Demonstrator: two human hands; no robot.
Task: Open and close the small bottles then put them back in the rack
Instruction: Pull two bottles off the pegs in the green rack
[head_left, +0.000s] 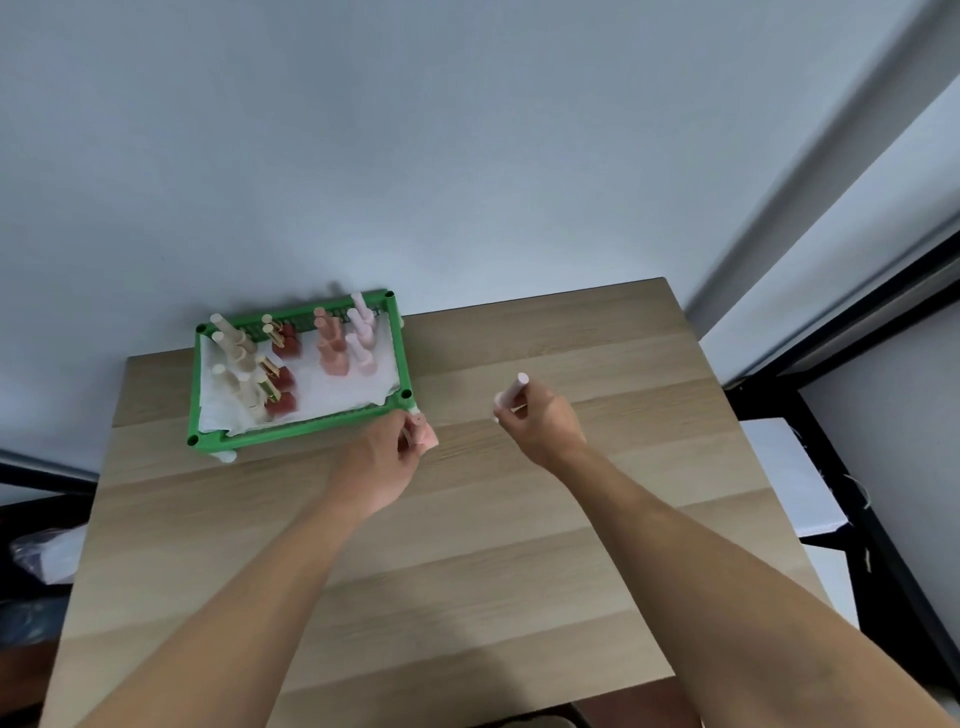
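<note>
We see a light wooden table (467, 545) filling the lower half of the frame, with a green rack (400, 358) at its upper left corner, against the pale wall. The rack is lined with white paper and holds rows of small bottles: cream ones (236, 364) on the left, dark red ones (283, 374) next, then salmon pink ones (330, 348) and pale pink ones (361, 338) towards the right.

Just below the rack's lower right corner, the left hand (384, 462) is closed around a small pink bottle (427, 435), whose body peeps out beyond the fingers, close to the table top; whether it touches the wood we cannot tell. The right hand (540, 421), near the middle of the frame and well apart from the left, pinches a long pale pink cap (511, 392), which points up and slightly to the right. So the bottle is open, its cap held away from it. Both bare forearms reach in from the bottom edge.
</note>
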